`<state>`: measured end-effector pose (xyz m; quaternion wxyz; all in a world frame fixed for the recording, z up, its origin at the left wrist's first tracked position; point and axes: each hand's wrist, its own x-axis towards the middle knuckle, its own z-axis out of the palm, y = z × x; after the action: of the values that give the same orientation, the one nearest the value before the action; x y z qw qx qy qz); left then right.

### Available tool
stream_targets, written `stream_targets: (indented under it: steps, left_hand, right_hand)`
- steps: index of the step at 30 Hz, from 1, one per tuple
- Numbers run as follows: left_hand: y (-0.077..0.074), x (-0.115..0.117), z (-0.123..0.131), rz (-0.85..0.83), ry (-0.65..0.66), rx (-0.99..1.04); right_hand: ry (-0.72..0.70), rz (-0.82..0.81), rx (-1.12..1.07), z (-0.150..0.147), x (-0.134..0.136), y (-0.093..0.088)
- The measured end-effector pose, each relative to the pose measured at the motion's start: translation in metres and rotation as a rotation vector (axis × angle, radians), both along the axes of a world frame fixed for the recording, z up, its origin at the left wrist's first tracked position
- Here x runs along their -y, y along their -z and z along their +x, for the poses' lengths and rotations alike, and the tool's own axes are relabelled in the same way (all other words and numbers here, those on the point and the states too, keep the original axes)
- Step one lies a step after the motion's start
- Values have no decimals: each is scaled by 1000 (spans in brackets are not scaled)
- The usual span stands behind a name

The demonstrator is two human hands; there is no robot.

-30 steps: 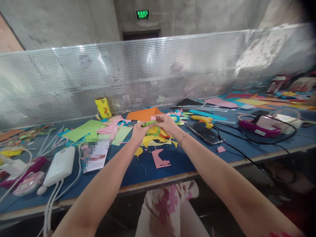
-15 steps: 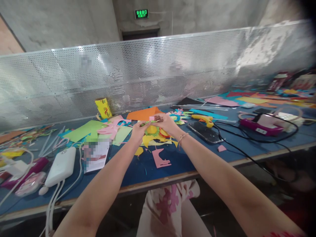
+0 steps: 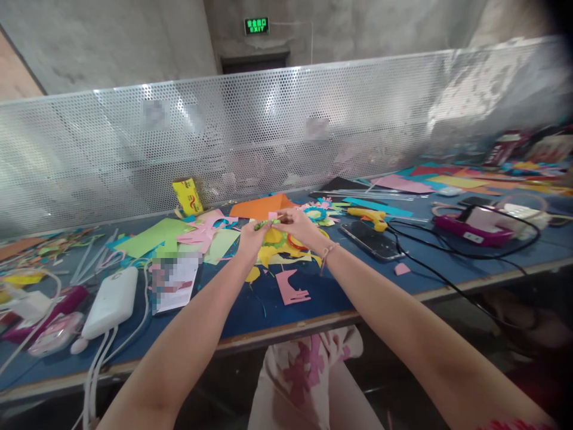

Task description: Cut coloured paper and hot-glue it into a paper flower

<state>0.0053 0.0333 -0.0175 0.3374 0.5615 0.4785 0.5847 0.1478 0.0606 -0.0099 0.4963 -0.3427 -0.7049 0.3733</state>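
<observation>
Over the middle of the table, my left hand [image 3: 253, 237] and my right hand [image 3: 301, 227] meet at the fingertips. Both are closed on a small green paper piece [image 3: 267, 224], partly hidden by the fingers. A small pink paper bit [image 3: 273, 215] shows just above the fingertips; whether it is held, I cannot tell. Yellow cut paper [image 3: 268, 254] and a scalloped green paper shape [image 3: 278, 239] lie beneath the hands. Beside my right hand is a red-and-yellow paper ring [image 3: 296, 241]. A pink paper offcut [image 3: 292, 286] lies nearer the front edge.
To the right are a yellow glue gun [image 3: 369, 216], a dark phone [image 3: 373, 240] and black cables [image 3: 465, 254]. Leftward lie a lit phone [image 3: 181, 283], a white power bank [image 3: 111, 301] and green paper sheets [image 3: 154, 237]. A perforated metal screen [image 3: 268, 131] stands behind.
The fingers of my right hand have shifted slightly left, closer to my left fingertips. The pink bit has moved a little left too. The table items look unchanged.
</observation>
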Motion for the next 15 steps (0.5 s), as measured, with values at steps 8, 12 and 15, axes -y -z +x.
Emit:
stream_targets:
  steps: [8, 12, 15]
  left_hand:
    - [-4, -2, -5, -56, 7, -84]
    - [-3, -7, -8, -23, 92, -38]
    - [-2, -8, -9, -20, 116, -31]
  right_hand:
    - [70, -99, 70, 0, 9, -7]
    - [57, -70, 122, 1, 8, -7]
    - [50, 9, 193, 3, 6, -4]
